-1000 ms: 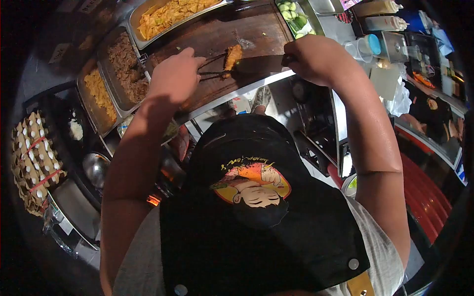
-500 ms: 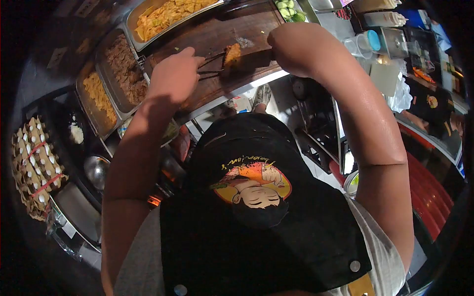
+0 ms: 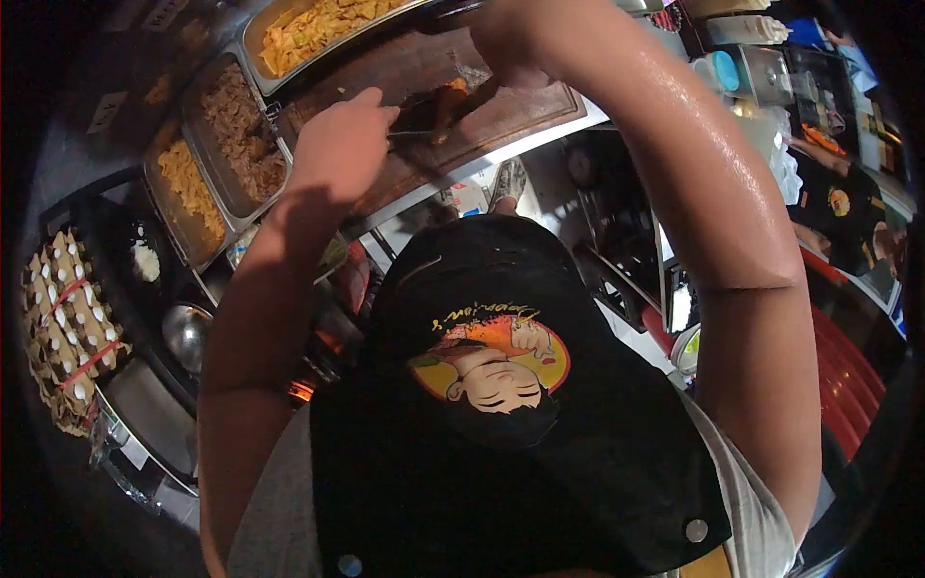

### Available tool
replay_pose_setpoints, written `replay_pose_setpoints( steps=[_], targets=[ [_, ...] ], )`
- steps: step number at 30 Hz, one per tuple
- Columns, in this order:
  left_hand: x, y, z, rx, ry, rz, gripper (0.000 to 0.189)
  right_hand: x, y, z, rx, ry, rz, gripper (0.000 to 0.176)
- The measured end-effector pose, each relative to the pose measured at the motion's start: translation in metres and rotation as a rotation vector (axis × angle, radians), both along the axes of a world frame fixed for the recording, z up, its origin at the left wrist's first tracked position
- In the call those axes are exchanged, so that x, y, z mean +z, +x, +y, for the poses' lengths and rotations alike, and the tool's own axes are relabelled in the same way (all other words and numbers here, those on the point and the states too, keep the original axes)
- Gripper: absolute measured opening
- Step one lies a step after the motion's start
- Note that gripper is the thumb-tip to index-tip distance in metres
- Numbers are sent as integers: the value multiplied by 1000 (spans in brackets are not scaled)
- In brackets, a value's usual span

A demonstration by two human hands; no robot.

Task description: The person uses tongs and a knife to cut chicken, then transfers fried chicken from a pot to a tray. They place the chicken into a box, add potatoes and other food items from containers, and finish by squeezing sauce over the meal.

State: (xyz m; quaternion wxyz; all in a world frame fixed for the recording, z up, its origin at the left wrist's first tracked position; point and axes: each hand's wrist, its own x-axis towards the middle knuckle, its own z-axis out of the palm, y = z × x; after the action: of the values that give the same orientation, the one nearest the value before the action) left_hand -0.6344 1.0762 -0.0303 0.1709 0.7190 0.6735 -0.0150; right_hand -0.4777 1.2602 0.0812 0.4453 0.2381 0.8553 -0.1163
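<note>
My left hand (image 3: 345, 137) is closed on a pair of dark tongs (image 3: 412, 127) at the left of the wooden cutting board (image 3: 376, 85). The tongs' tips reach a browned, orange piece of food (image 3: 451, 96) on the board. My right hand (image 3: 509, 53) is closed at the board's right, its fingers partly hidden by the hand and in shadow. It grips what looks like a knife, whose dark blade (image 3: 472, 108) lies close to the food and is hard to make out.
Metal trays of orange food (image 3: 323, 29), shredded meat (image 3: 231, 130) and yellowish food (image 3: 191, 193) border the board. Egg trays (image 3: 72, 323) and a ladle-like metal bowl (image 3: 187, 335) lie left. At right are a blue-lidded tub (image 3: 721, 72) and another person in black (image 3: 836, 207).
My right hand has moved left and farther up over the board, bringing the blade nearer the food. My left hand with the tongs has barely moved.
</note>
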Motion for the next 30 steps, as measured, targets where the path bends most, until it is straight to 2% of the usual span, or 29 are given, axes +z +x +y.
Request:
replay_pose_setpoints(
  steps=[7, 9, 14, 26, 30],
  targets=[
    [3, 2, -1, -4, 41, -3, 29, 15, -20, 5, 109, -48, -112, 35],
    [6, 2, 3, 15, -89, 9, 37, 11, -22, 2, 103, -20, -105, 35],
    [0, -1, 2, 14, -70, 11, 37, 32, -18, 3, 32, -24, -91, 35],
    [-2, -2, 2, 21, -84, -12, 40, 8, -9, -6, 78, 58, -61, 35],
    [-2, -3, 4, 13, -95, -3, 38, 19, -9, -1, -3, -33, -42, 35]
  ],
)
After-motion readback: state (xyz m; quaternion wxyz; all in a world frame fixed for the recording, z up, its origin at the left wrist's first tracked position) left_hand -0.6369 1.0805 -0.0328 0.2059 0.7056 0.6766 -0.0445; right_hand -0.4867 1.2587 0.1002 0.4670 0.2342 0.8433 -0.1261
